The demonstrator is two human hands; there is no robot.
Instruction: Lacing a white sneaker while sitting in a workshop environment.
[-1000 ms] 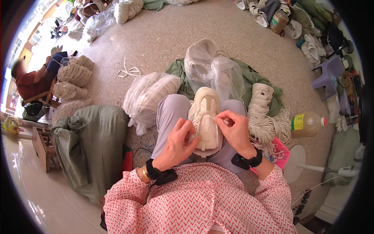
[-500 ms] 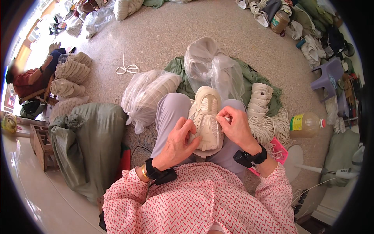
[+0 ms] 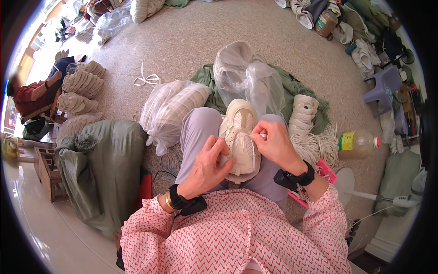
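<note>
Plastic bags (image 3: 169, 111) and laces (image 3: 315, 146) crowd the lap; floor (image 3: 191, 41) beyond lies open.

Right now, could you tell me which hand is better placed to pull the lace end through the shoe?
Probably the right hand: its fingertips already pinch the lace end at the shoe, while the left hand steadies the shoe's side.

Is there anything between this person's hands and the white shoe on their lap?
Nothing visible does. The left hand already rests against the side of the white shoe, and the right hand pinches the lace at its top. The plastic bags and the bundle of laces lie off to the sides.
</note>
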